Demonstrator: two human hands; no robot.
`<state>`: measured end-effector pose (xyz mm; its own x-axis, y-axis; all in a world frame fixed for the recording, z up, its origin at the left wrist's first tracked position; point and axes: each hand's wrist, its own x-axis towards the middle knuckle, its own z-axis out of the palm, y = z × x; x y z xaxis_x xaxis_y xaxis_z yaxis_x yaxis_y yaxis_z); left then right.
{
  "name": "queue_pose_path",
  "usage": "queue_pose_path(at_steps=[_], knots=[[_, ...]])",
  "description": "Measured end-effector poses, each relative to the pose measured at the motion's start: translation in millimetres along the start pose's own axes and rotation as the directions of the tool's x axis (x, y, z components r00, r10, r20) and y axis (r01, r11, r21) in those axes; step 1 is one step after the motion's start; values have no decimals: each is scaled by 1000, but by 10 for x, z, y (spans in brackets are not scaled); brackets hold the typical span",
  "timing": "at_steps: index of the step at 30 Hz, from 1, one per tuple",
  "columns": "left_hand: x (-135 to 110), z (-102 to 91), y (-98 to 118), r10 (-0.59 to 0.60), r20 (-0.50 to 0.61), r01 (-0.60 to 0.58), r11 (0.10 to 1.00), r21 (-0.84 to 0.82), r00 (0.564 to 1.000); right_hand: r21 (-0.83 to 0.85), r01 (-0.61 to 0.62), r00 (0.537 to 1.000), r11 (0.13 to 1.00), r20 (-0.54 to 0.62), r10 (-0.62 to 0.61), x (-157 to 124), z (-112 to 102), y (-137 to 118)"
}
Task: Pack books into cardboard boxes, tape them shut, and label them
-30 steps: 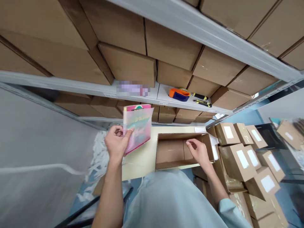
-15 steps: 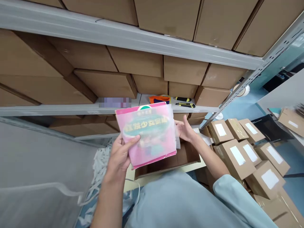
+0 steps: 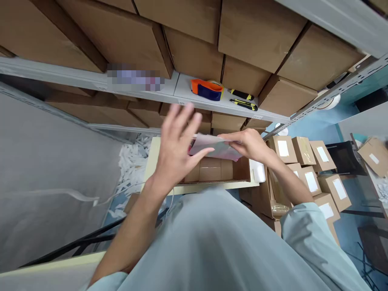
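Note:
My right hand (image 3: 250, 143) pinches the top edge of a pink printed packet in a translucent plastic bag (image 3: 215, 147). The packet is seen nearly edge-on, above an open cardboard box (image 3: 243, 169) whose visible inside shows bare brown cardboard. To the left, my left hand (image 3: 178, 149) is raised with its fingers spread, somewhat blurred by motion. Its thumb reaches in front of the packet; I cannot tell whether it touches. The box stands on a pale yellow table (image 3: 153, 159) right in front of my body.
A grey shelf (image 3: 163, 97) full of cardboard boxes rises beyond the table. On it lie an orange and blue tape dispenser (image 3: 207, 89) and black-yellow utility knives (image 3: 243, 105). Labelled cartons (image 3: 312, 178) are stacked at right. White paper scraps (image 3: 133, 163) pile up at left.
The packet has gone from face-up in my left hand to edge-on over the box, now held by my right hand. My left hand has let go and spread its fingers. The view has tilted down.

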<state>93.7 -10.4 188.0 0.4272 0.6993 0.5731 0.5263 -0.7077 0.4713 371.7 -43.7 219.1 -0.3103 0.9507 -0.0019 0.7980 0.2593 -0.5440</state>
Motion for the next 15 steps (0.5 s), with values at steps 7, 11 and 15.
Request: queue_pose_path(at_steps=[7, 11, 15], knots=[[-164, 542, -320, -209, 753, 43, 971, 234, 624, -228, 74, 907, 971, 419, 29, 313, 895, 110], [-375, 961, -528, -241, 884, -59, 956, 288, 401, -319, 18, 825, 948, 541, 166, 378, 1453, 287], [-511, 1234, -611, -197, 917, -90, 966, 242, 346, -331, -40, 754, 943, 610, 246, 371, 1805, 375]])
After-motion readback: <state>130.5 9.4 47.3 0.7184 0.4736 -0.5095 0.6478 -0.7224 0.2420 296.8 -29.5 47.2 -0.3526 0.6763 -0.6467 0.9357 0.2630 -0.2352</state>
